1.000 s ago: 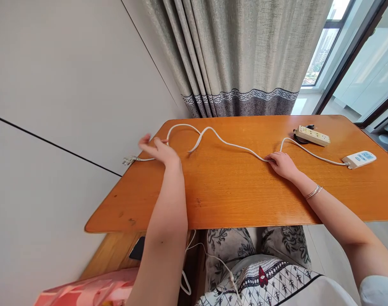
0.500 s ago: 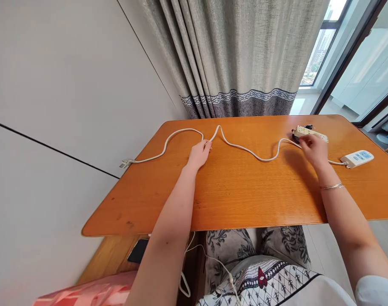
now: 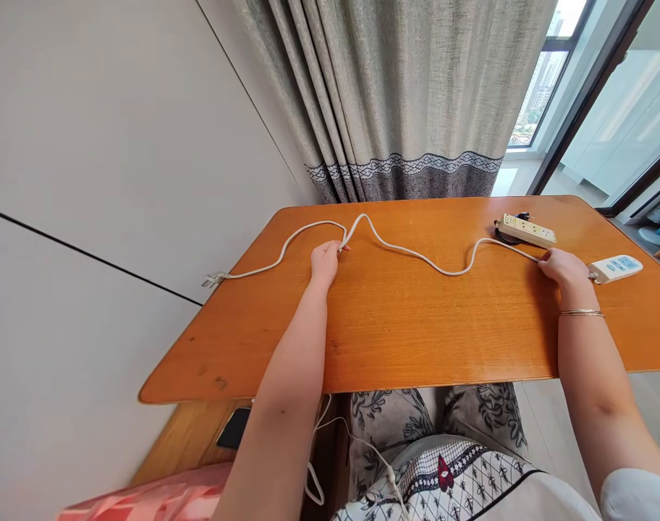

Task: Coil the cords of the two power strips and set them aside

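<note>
A white power cord [image 3: 417,255] runs in loose waves across the wooden table [image 3: 406,325]. Its plug [image 3: 214,278] lies at the table's left edge, and a white power strip with blue markings [image 3: 615,268] is at its right end. My left hand [image 3: 326,263] is closed around the cord left of the middle, beside a sharp bend. Close to the power strip, my right hand [image 3: 566,268] grips the same cord with fingertips low to the tabletop; part of the cord is hidden beneath this hand.
Behind my right hand lies a cream power strip [image 3: 527,230] with a dark cord and black plug. A patterned curtain [image 3: 406,108] hangs past the far edge; a white wall [image 3: 91,181] stands left. Below the table are a dark phone [image 3: 234,428] and another white cable [image 3: 315,486].
My left hand has slid left and slightly nearer, shifting the cord's bend. My right hand has moved right and down onto the cord near the white power strip, which has shifted slightly right.
</note>
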`<state>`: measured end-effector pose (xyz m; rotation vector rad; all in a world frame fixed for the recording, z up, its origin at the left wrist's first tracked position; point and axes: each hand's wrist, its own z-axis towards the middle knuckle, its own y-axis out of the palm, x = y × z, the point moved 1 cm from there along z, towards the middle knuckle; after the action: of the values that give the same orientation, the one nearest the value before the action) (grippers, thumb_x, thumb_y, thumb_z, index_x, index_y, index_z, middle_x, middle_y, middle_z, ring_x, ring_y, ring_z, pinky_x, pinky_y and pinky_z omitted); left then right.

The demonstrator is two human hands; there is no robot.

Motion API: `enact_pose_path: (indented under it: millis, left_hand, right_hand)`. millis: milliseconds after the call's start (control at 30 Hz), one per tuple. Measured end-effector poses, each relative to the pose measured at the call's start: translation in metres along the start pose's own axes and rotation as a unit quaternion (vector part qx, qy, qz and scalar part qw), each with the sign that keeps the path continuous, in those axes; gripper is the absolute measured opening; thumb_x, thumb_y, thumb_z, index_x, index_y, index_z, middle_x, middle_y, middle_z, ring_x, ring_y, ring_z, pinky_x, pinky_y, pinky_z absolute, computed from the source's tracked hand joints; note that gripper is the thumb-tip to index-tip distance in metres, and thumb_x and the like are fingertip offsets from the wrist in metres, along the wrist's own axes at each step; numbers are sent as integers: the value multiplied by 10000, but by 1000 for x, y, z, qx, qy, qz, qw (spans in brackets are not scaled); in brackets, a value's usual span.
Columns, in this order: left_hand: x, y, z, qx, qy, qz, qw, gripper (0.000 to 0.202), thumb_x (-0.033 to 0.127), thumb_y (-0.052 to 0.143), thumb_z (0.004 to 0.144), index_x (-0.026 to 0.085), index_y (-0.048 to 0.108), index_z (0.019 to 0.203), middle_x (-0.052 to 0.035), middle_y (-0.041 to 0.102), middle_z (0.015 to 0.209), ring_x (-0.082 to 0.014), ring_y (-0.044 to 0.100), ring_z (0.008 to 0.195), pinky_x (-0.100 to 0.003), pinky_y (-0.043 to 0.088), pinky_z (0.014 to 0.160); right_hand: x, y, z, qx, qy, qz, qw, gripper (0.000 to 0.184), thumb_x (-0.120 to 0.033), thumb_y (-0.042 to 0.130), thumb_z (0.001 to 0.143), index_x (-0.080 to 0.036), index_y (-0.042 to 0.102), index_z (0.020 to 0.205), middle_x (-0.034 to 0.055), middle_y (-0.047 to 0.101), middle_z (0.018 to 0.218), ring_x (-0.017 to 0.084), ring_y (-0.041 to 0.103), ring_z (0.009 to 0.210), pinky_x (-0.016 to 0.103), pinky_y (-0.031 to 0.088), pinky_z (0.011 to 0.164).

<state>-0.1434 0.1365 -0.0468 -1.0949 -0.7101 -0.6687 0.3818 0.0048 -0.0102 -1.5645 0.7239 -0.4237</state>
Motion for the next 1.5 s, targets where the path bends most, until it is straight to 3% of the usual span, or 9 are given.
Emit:
enact_pose_path:
  millis: [167,400,533,700,800,900,1033,1300,1500]
  left_hand:
    - [-2,-3,3,8,-11,-18,1000,294,270,384,742,204,650,636,-55,699,757,-203,633,810,-282,495,751]
    - [-2,-14,0,27,-38,25,999,229,195,449,760,212,627,617,-48,682,731,-240,635,841,-330,478,826]
    - [-5,-15,-2,37,-43,36,998,160,139,526,728,214,630,634,-71,682,806,-261,642,877,-376,472,930]
    - [-4,-8,0,73,-28,7,997,136,159,527,802,210,649,767,-77,703,915,-245,652,922,-379,496,944]
    - [-1,-7,0,105,-11,-8,994,142,181,508,851,208,641,812,-84,710,968,-237,652,978,-370,498,958]
    - [2,-8,0,140,23,-25,990,129,156,517,846,206,633,821,-88,703,975,-230,655,974,-369,499,961]
    - [8,-4,-2,163,88,-39,982,120,128,537,826,200,633,824,-83,686,922,-225,659,917,-375,507,941]
    - [29,17,-15,110,174,-53,977,131,126,548,831,207,650,847,-62,689,892,-205,665,874,-343,537,839]
    - [49,26,-31,63,242,-62,966,120,136,556,860,212,649,868,-57,700,896,-203,677,884,-360,547,863]
  right_hand:
    - [17,-4,5,25,93,51,994,412,-215,534,915,-138,697,1286,268,671,1266,355,632,1206,446,484,896]
    - [20,-1,4,68,127,72,987,426,-224,474,952,-43,671,1284,330,624,1318,403,563,1303,513,469,1007]
    - [13,3,3,126,69,90,985,458,-287,472,957,-91,640,1335,280,587,1389,383,544,1315,498,453,1049]
    - [-18,12,17,183,-78,136,971,522,-322,530,915,-108,596,1386,210,583,1412,329,520,1346,440,395,1147]
    - [-37,16,33,189,-148,152,959,670,-303,582,856,-76,505,1481,235,461,1551,362,424,1448,479,336,1197]
    - [-48,20,45,169,-148,125,966,755,-295,586,841,-97,415,1550,220,352,1641,396,311,1523,570,274,1222]
    - [-48,23,50,146,-115,80,979,734,-355,600,836,-146,454,1524,218,449,1570,430,371,1467,686,243,1187]
    - [-45,16,45,134,-75,117,981,760,-528,750,723,-145,613,1365,202,540,1304,356,619,1125,481,493,1007]
    - [-52,22,55,200,-129,270,933,700,-515,817,655,-132,634,1212,148,571,1159,280,611,1024,447,529,947]
